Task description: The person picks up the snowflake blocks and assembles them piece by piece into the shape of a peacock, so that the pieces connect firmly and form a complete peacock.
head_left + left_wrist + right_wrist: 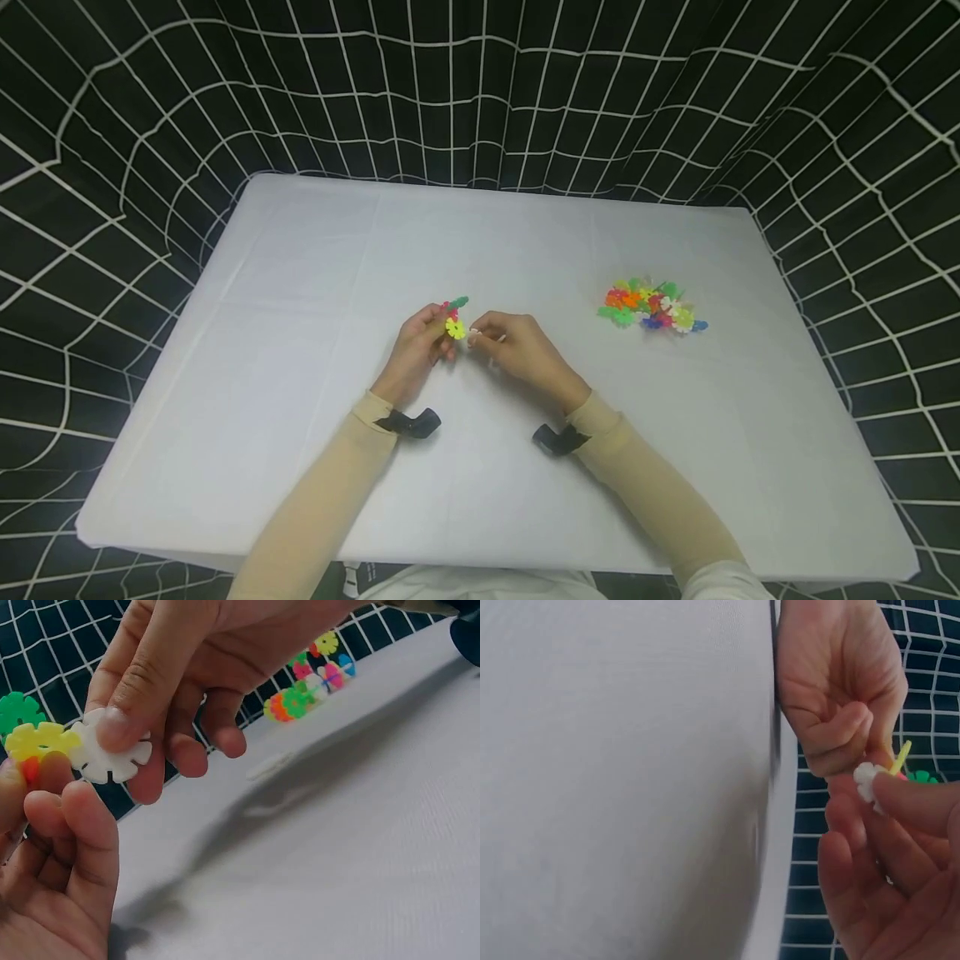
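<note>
left wrist view shows the right hand (187, 667) pinching a white disc (109, 754) against the yellow disc (41, 740) in the left hand (52, 870)'s curled fingers above the table (360, 847); likely best to align slots squarely, then press gently.

No readable text, no labels, no brands, no numbers, no signs anywhere in view

Beside the loose pile (651, 306) on the table (300, 275): 2 hands, 1 white disc (105, 754), 1 small cluster w/ 3 discs visible (yellow, green, red). Pile itself approx. a dozen-plus discs; exact no. can't be told.
</note>
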The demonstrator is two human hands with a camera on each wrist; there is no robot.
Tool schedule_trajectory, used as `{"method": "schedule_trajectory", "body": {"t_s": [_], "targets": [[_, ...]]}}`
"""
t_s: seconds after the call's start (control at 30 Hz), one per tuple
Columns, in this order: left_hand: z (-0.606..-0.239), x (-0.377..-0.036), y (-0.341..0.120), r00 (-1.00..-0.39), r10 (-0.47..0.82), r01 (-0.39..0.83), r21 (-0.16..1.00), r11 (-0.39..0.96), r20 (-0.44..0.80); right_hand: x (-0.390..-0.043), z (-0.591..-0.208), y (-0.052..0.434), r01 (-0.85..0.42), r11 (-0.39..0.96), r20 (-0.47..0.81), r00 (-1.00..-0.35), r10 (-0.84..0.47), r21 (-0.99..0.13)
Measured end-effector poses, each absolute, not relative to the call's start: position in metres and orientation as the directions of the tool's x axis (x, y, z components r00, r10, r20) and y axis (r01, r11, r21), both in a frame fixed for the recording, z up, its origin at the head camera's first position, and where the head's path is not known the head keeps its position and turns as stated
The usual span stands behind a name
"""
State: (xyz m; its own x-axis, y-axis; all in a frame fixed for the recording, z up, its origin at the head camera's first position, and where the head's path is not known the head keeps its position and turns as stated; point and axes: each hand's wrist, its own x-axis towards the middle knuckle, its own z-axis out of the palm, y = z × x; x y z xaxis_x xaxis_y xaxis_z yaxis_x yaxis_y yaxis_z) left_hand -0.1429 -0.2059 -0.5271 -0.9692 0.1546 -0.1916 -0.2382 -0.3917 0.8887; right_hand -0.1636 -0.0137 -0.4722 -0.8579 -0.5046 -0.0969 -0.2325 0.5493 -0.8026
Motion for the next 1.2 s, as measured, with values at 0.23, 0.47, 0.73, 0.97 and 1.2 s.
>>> {"method": "schedule_trajectory", "body": {"t_s": [0.23,0.47,0.73,0.97,1.2], "targets": [[-0.530,-0.143,-0.201,-0.979,0.128,-0.199,0.886,-0.419,-0.159,-0.165,-0.474,-0.017,-0.260,0.546,-0.028,-0.886,-0.462,-0.797],[-0.527,-0.144,-0.199,-0.977,0.134,-0.209,0.883,-0.421,-0.167,-0.167,-0.475,-0.015,-0.179,0.539,-0.094,-0.894,-0.439,-0.823],[-0.525,-0.144,-0.202,-0.970,0.150,-0.238,0.863,-0.445,-0.190,-0.183,-0.465,0.014,-0.150,0.641,-0.168,-0.898,-0.408,-0.753],[-0.526,-0.143,-0.204,-0.971,0.162,-0.230,0.856,-0.463,-0.173,-0.195,-0.465,0.046,-0.144,0.800,-0.197,-0.930,-0.310,-0.582],[-0.526,-0.143,-0.205,-0.974,0.167,-0.214,0.852,-0.477,-0.151,-0.189,-0.467,0.052,-0.232,0.873,-0.340,-0.854,-0.394,-0.428]]}}
